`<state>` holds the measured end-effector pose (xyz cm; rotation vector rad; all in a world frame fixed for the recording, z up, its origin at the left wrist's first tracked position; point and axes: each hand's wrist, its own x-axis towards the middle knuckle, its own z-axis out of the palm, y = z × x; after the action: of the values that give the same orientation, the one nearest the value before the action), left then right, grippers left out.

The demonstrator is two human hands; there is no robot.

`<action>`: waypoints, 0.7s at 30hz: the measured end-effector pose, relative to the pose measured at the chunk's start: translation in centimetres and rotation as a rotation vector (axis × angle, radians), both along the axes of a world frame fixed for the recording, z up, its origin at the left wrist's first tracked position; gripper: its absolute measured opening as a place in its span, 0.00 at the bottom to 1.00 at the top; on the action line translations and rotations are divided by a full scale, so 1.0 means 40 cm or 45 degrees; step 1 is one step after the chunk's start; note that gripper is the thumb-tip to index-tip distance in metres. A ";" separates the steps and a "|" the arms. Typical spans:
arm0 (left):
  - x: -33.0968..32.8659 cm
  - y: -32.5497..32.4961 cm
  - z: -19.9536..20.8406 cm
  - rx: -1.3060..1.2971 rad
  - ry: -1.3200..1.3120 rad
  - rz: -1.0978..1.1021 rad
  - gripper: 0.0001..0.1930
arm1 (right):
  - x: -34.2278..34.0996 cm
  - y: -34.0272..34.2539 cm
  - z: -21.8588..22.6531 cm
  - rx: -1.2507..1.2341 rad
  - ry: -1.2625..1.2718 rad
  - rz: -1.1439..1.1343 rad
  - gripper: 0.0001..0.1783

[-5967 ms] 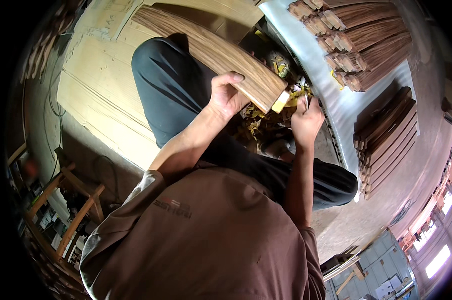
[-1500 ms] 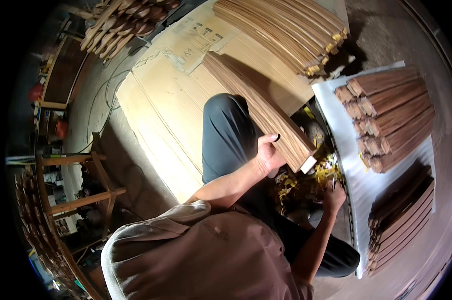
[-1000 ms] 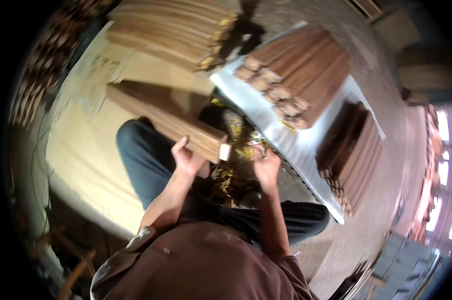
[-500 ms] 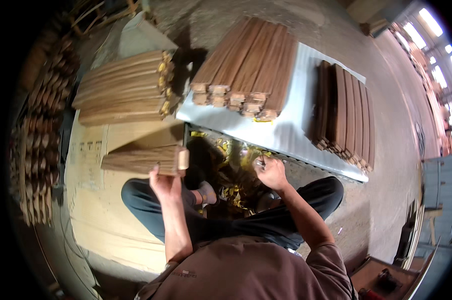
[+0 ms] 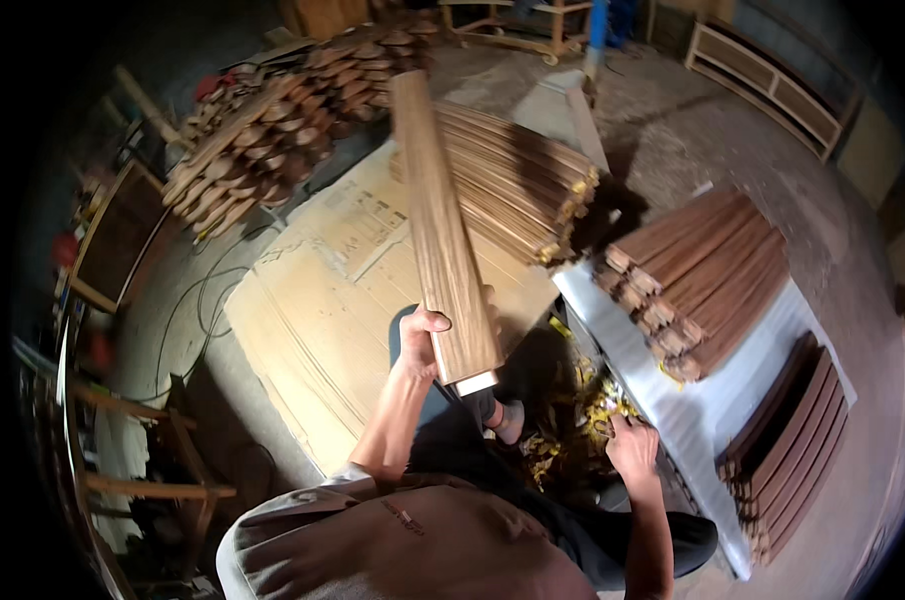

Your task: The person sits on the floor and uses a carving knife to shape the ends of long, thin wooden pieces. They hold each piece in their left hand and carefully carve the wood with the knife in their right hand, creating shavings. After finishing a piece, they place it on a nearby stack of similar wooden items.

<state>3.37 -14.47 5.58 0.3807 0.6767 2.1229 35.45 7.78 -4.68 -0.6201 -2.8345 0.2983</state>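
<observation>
The left hand point(image 5: 425, 340) is wrapped around the near end of a long wooden slat point(image 5: 441, 225), thumb across its face, holding it raised so it points away over the flattened cardboard sheet point(image 5: 323, 290) on the floor. A pale strip caps the slat's near end. The right hand point(image 5: 633, 447) reaches down at the near edge of the white sheet point(image 5: 693, 420), fingers curled into a litter of yellow scraps point(image 5: 573, 420); what it pinches is too small to make out. On the white sheet lie a stack of reddish-brown slats point(image 5: 698, 270) and, at its right edge, darker slats point(image 5: 788, 440). A fan of thin pale slats point(image 5: 518, 185) lies on the cardboard's far corner. The cardboard bears faint printed marks, unreadable.
</observation>
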 end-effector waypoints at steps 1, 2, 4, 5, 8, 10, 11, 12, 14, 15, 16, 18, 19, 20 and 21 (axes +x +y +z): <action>-0.017 -0.035 0.014 -0.028 -0.005 -0.027 0.42 | -0.024 0.000 0.023 0.032 0.083 0.081 0.08; -0.020 -0.058 0.022 -0.053 -0.021 -0.074 0.42 | -0.032 0.011 0.050 0.066 0.155 0.144 0.08; -0.032 -0.096 0.053 0.008 -0.046 -0.265 0.47 | -0.052 0.054 0.109 0.232 0.219 0.296 0.15; -0.048 -0.124 0.071 0.039 -0.062 -0.360 0.47 | -0.064 0.066 0.144 0.273 0.140 0.242 0.16; -0.085 -0.157 0.132 0.011 -0.056 -0.674 0.48 | -0.087 0.135 0.233 0.619 0.279 0.077 0.22; -0.097 -0.165 0.150 -0.184 -0.086 -0.794 0.49 | -0.113 0.151 0.393 0.680 0.457 0.074 0.27; -0.092 -0.154 0.171 -0.290 -0.058 -0.863 0.49 | -0.123 0.152 0.454 0.751 0.436 0.059 0.30; -0.083 -0.137 0.194 -0.392 -0.032 -0.950 0.50 | -0.132 0.179 0.469 0.722 0.533 0.125 0.32; -0.034 -0.121 0.248 -0.480 -0.069 -1.065 0.51 | -0.127 0.202 0.474 0.706 0.393 0.121 0.35; -0.022 -0.114 0.261 -0.509 0.001 -1.137 0.52 | -0.128 0.212 0.463 0.697 0.388 0.165 0.38; -0.011 -0.102 0.260 -0.523 0.075 -1.218 0.53 | -0.116 0.231 0.440 0.770 0.283 0.203 0.45; 0.021 -0.095 0.263 -0.645 0.126 -1.291 0.52 | -0.077 0.236 0.396 0.845 0.003 0.270 0.59; 0.039 -0.095 0.268 -0.712 0.150 -1.312 0.51 | -0.050 0.219 0.392 0.509 -0.009 0.322 0.59; 0.055 -0.091 0.273 -0.776 0.176 -1.330 0.50 | -0.014 0.209 0.374 0.432 -0.040 0.325 0.59; 0.085 -0.090 0.306 -0.840 0.132 -1.307 0.49 | 0.022 0.192 0.362 0.391 -0.012 0.315 0.58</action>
<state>6.75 -18.09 17.80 0.3537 0.9294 0.8573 36.35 15.44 9.81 -0.2092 -2.8816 -0.1012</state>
